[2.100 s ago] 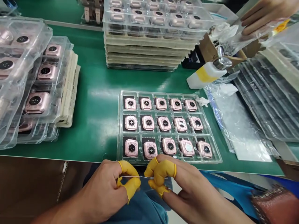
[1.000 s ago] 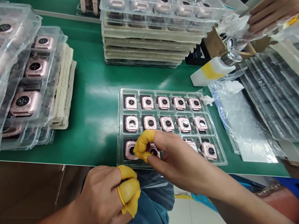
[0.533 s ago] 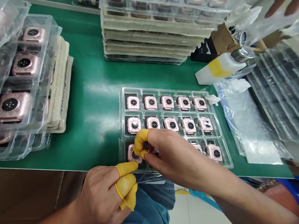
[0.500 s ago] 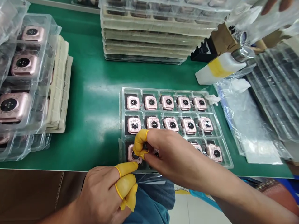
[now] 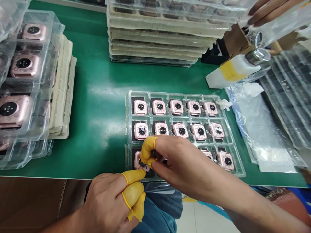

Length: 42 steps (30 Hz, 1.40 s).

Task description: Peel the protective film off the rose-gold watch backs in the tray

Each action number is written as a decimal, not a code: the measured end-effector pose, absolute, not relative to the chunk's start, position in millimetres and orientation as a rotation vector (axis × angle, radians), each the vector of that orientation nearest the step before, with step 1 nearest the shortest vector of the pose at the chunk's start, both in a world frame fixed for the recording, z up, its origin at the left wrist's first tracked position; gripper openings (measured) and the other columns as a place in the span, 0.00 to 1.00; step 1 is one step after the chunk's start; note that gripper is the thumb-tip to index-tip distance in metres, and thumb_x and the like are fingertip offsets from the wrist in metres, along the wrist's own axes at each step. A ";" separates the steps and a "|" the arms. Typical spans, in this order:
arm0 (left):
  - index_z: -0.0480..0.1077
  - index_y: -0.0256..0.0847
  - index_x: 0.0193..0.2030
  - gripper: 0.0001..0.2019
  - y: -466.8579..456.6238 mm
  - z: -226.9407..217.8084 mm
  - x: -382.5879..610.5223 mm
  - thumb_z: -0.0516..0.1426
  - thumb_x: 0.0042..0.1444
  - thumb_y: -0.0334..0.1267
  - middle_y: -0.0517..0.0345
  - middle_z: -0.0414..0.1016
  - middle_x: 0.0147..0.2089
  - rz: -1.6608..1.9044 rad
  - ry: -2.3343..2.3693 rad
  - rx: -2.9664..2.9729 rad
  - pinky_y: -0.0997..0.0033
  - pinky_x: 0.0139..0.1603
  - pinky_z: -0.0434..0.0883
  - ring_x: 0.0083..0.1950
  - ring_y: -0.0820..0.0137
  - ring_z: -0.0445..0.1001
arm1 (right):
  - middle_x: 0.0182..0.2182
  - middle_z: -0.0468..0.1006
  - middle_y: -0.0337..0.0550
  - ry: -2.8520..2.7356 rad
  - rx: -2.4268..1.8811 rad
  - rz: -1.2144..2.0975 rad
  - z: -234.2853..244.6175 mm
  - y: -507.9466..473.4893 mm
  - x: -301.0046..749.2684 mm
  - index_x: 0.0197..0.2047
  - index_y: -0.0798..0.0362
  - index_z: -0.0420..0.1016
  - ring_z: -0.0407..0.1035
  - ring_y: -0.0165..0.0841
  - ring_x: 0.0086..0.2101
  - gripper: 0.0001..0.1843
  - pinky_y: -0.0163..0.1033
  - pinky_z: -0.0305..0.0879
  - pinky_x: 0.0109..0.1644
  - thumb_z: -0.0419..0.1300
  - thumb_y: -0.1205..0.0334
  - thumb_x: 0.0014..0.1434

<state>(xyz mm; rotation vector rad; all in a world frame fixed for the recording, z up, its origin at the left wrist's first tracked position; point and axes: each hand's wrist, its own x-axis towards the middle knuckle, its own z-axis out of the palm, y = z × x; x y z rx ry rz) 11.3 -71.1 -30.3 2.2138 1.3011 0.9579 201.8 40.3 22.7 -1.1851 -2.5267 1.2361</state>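
A clear plastic tray (image 5: 239, 161) on the green table holds several pink watch bodies lying face down in three rows. My right hand (image 5: 179, 161), with yellow finger cots, reaches over the front row and pinches at the front-left watch body (image 5: 139, 161) with thumb and forefinger; whatever small thing is between the fingertips is hidden. My left hand (image 5: 114, 200), also in yellow cots, is curled at the table's front edge with its forefinger tip touching the tray's front rim beside that watch. A clear film sheet (image 5: 155, 187) lies on my lap below the tray.
Stacks of filled clear trays stand at the left (image 5: 26, 81) and at the back (image 5: 165, 29). A white bottle with yellow tape (image 5: 233, 71) lies at the right, beside clear bags (image 5: 257, 129) and dark tray stacks (image 5: 291, 94). Another person's hand (image 5: 267, 11) holds plastic at the top right.
Both hands held a clear film at the table edge; then my right hand went up onto the front-left watch body and stayed pinching there. My left hand's forefinger came up to the tray rim.
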 end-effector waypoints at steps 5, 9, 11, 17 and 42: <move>0.74 0.41 0.41 0.07 -71.6 -29.7 12.1 0.54 0.65 0.30 0.56 0.86 0.43 0.954 1.296 2.218 0.71 0.37 0.79 0.35 0.71 0.85 | 0.28 0.74 0.31 -2.533 -1.180 1.214 21.6 39.8 201.4 0.33 0.52 0.72 0.64 0.25 0.28 0.12 0.31 0.56 0.32 0.56 0.78 0.54; 0.74 0.40 0.41 0.07 -69.2 -25.7 13.8 0.54 0.67 0.30 0.56 0.87 0.43 0.970 1.307 2.230 0.74 0.40 0.78 0.38 0.72 0.85 | 0.27 0.73 0.32 -2.538 -1.155 1.160 19.4 38.5 201.4 0.32 0.52 0.71 0.63 0.26 0.27 0.12 0.32 0.54 0.31 0.56 0.79 0.54; 0.74 0.40 0.40 0.08 -68.9 -25.1 13.6 0.53 0.67 0.31 0.55 0.87 0.41 0.954 1.320 2.265 0.73 0.37 0.78 0.35 0.71 0.84 | 0.28 0.73 0.33 -2.541 -1.141 1.146 18.7 37.8 201.5 0.32 0.52 0.70 0.63 0.26 0.26 0.12 0.32 0.54 0.31 0.56 0.79 0.54; 0.74 0.41 0.41 0.08 -71.4 -30.4 13.9 0.53 0.68 0.33 0.54 0.86 0.39 0.922 1.309 2.314 0.68 0.32 0.78 0.32 0.68 0.83 | 0.31 0.77 0.35 -2.542 -1.136 1.124 16.5 34.6 201.7 0.34 0.52 0.70 0.67 0.28 0.29 0.11 0.33 0.58 0.34 0.56 0.78 0.55; 0.76 0.41 0.41 0.09 -66.6 -25.6 4.6 0.54 0.66 0.31 0.53 0.87 0.44 0.855 1.271 2.258 0.68 0.32 0.77 0.30 0.70 0.82 | 0.27 0.71 0.40 -2.775 -1.074 0.660 6.2 35.6 205.8 0.31 0.54 0.77 0.64 0.33 0.27 0.14 0.40 0.52 0.29 0.57 0.66 0.69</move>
